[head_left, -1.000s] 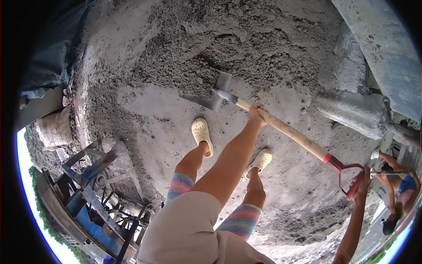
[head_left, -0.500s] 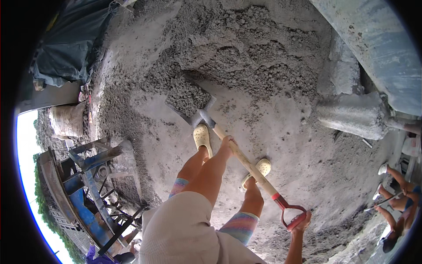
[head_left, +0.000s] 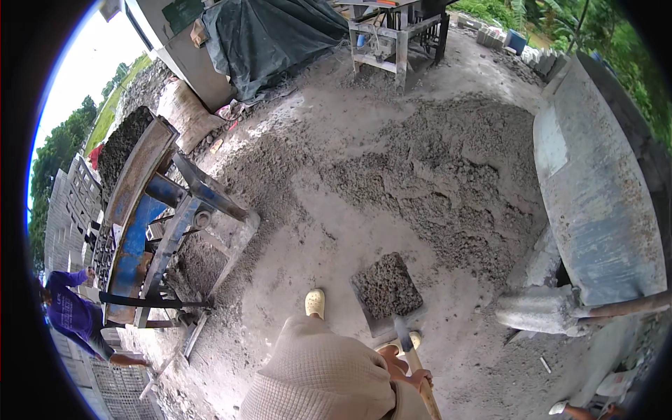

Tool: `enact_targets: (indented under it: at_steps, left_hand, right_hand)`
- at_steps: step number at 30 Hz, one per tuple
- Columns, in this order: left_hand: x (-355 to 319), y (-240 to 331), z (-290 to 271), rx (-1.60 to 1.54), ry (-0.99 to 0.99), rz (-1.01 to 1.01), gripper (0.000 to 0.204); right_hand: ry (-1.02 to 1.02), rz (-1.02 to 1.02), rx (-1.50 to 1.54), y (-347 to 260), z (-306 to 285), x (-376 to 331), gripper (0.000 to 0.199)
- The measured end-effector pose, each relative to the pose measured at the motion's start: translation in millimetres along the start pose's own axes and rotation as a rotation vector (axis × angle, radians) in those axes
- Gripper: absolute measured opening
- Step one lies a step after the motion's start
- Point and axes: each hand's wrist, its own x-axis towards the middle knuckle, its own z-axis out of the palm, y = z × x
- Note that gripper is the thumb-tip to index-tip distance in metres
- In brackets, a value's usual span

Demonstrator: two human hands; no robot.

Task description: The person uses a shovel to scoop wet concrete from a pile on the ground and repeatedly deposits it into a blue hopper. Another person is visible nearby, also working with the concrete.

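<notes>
Lg. grey mix pile [head_left: 462, 175], upper ctr-right, is the biggest thing on the ground; big metal panel [head_left: 602, 203] leans R of it, blue-framed machine [head_left: 150, 217] stands L. Crusted cylinder [head_left: 532, 309] lies nr panel's foot.

Shovel [head_left: 381, 326] is low, just R of ctr, in front of the person, blade pointing away, w/ heaped load [head_left: 390, 283] of damp-looking grey mix on it. Blade's neck passes over R clog [head_left: 416, 340], partly hiding it; can't tell if touching. L clog [head_left: 315, 303] is well apart from the blade.

L hand [head_left: 409, 371]: fingers clamped round the wooden shaft, a bit behind the neck. R hand + shaft's far end out of frame, so can't tell R fingers' state.

To hold this load well (my judgement): keep blade flat, as the heap looks loose & could spill off the edges; L hand fwd nr the neck for leverage, shaft close to body, knees soft, pivot w/ feet not back, R foot out from under the blade.

Writing: small pale print on chest of co-worker's purple shirt [head_left: 73, 308], far L. No label made out on shovel or pale sack [head_left: 185, 115].
</notes>
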Motion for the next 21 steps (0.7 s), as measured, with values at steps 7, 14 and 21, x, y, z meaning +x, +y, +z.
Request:
enact_targets:
  at_steps: [7,14,21]
  left_hand:
    - [-68.6,87.4,-89.5,0.095,0.095,0.200,0.010]
    - [-241.6,309.2,-149.2,0.013,0.180,0.704,0.012]
    - [-537.2,437.3,-156.4,-0.046,-0.281,1.270,0.009]
  right_hand:
    - [-0.067,-0.087,0.102,62.5,76.3,-82.0,0.039]
    - [-0.115,-0.228,0.256,124.3,148.8,-140.0,0.039]
    - [-0.611,-0.351,0.583,86.8,254.8,-249.0,0.041]
